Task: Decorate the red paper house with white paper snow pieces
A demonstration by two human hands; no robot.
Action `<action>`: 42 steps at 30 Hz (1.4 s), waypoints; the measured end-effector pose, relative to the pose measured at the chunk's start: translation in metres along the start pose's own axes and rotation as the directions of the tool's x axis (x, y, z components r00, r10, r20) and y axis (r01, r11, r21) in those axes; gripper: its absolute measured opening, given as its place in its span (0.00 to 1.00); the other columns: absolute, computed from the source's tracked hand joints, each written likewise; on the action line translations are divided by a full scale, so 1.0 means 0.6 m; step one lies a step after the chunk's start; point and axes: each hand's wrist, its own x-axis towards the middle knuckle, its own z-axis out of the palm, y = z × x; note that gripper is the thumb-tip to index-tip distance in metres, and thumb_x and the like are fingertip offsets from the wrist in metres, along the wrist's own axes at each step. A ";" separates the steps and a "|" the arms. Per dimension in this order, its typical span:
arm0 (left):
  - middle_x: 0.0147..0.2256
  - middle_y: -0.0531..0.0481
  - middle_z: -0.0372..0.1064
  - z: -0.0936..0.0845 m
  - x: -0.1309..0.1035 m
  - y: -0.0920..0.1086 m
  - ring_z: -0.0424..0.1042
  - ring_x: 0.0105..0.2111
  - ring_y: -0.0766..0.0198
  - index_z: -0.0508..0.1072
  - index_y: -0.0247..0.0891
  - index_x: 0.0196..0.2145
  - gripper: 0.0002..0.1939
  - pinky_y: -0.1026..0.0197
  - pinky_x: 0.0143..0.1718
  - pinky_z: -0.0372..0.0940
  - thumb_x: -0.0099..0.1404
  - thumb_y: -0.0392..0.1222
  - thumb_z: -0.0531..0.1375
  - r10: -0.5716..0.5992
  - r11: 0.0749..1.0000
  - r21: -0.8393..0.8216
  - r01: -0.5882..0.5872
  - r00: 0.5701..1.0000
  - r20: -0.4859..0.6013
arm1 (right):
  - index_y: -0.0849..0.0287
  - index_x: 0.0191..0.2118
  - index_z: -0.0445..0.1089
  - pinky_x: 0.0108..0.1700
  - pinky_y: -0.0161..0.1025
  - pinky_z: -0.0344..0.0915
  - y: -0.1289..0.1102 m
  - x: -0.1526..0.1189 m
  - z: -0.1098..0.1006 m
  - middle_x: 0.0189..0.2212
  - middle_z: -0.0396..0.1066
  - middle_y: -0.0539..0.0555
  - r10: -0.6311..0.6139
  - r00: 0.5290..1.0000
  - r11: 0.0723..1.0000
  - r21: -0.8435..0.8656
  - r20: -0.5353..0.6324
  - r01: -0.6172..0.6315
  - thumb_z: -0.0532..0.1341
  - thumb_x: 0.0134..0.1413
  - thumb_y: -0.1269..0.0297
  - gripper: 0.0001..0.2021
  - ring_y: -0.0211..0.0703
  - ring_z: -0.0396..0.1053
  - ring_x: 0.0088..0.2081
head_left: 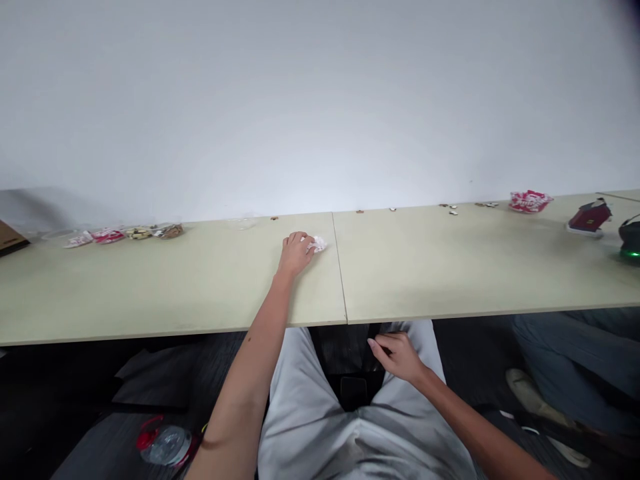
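Observation:
My left hand (295,254) reaches far out over the pale table (200,287) and closes its fingers on a small crumpled clear bag (318,244) with white bits inside. My right hand (397,355) rests below the table edge on my right thigh, fingers loosely curled and holding nothing. I am seated, with light grey trousers in view.
Several small packets (125,234) lie at the table's back left beside a brown box (9,238). Small scattered pieces (453,209), a red-white bag (529,201), a dark red object (590,217) and a black device (631,240) sit at right. Another person's legs (570,360) are at right. A bottle (165,443) lies on the floor.

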 end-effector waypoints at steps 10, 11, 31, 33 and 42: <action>0.51 0.43 0.72 0.000 0.001 0.001 0.63 0.57 0.51 0.70 0.44 0.55 0.19 0.41 0.64 0.46 0.68 0.48 0.57 -0.060 0.998 0.007 0.060 0.992 0.113 | 0.60 0.20 0.53 0.27 0.35 0.45 -0.002 0.002 -0.001 0.16 0.52 0.45 0.004 1.000 1.000 0.000 0.011 -0.004 0.55 0.67 0.67 0.22 0.30 0.49 0.20; 0.48 0.43 0.73 0.000 0.001 0.000 0.65 0.56 0.50 0.71 0.44 0.54 0.19 0.39 0.64 0.45 0.68 0.49 0.56 -0.072 0.997 0.007 0.072 0.989 0.128 | 0.60 0.20 0.53 0.27 0.35 0.45 -0.001 0.001 0.000 0.16 0.52 0.45 0.006 1.000 1.000 -0.001 0.012 -0.006 0.55 0.67 0.67 0.21 0.30 0.50 0.20; 0.47 0.45 0.76 -0.007 0.003 0.003 0.72 0.49 0.50 0.61 0.47 0.63 0.26 0.44 0.62 0.46 0.69 0.49 0.55 -0.088 0.995 0.069 0.077 0.978 0.187 | 0.60 0.20 0.54 0.27 0.35 0.45 0.000 0.001 0.000 0.16 0.52 0.46 0.009 1.000 1.000 -0.002 0.012 -0.009 0.55 0.67 0.67 0.22 0.30 0.50 0.20; 0.47 0.45 0.76 -0.005 0.003 0.002 0.72 0.49 0.50 0.61 0.47 0.63 0.26 0.45 0.62 0.46 0.69 0.49 0.55 -0.089 0.994 0.080 0.075 0.979 0.186 | 0.60 0.20 0.54 0.27 0.35 0.45 0.000 0.000 0.000 0.16 0.52 0.46 0.013 1.000 1.000 -0.002 0.015 -0.013 0.55 0.67 0.66 0.22 0.30 0.50 0.20; 0.44 0.42 0.77 0.005 0.005 -0.004 0.70 0.49 0.48 0.72 0.45 0.54 0.19 0.43 0.59 0.48 0.66 0.45 0.55 -0.107 0.989 0.124 0.084 0.975 0.196 | 0.60 0.20 0.54 0.27 0.35 0.45 -0.002 0.001 -0.001 0.16 0.52 0.46 0.013 1.000 1.000 -0.002 0.019 -0.013 0.54 0.67 0.66 0.22 0.30 0.50 0.20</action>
